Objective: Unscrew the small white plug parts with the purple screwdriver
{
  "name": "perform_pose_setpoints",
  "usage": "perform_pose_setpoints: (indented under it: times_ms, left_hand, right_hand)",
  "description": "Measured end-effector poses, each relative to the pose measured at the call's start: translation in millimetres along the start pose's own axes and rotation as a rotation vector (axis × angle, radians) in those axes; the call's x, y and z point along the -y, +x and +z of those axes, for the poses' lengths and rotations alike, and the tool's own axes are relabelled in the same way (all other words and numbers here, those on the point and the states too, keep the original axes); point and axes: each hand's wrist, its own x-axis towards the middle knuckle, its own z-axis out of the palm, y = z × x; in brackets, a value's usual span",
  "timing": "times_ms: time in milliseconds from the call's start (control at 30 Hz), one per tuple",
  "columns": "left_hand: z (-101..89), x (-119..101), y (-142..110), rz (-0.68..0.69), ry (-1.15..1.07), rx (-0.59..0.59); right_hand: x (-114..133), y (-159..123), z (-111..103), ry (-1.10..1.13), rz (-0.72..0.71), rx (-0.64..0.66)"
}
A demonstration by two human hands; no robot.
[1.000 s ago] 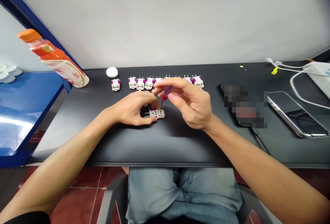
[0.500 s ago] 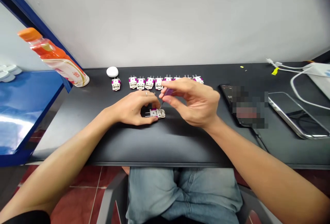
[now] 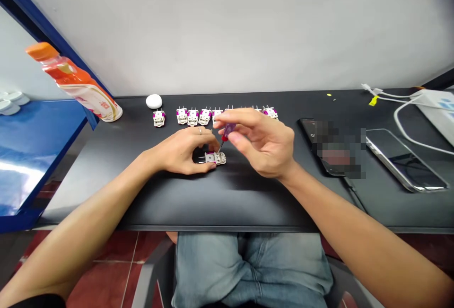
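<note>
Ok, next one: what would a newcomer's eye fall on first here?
Likely the bright orange bottle, far left on the black table. Next, near the middle, the left hand gripping a small white-and-purple part while the right hand holds a purple-handled screwdriver to it. Beyond them sits a row of similar parts, partly hidden.

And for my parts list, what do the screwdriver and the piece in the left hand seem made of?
Screwdriver: handle probably smooth plastic, being translucent-looking purple; shaft likely metal, thin and grey.
Piece: probably plastic, by its moulded-looking white and purple parts; slim grey pins suggest metal; finish unclear.
</note>
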Motion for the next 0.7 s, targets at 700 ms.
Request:
perform_pose_setpoints:
  times_ms: [700]
  left_hand:
    - [-0.7, -0.1, 0.2, -0.021, -0.011, 0.007]
  right_hand:
    - [1.6, 0.5, 1.9, 0.017, -0.009, -0.004]
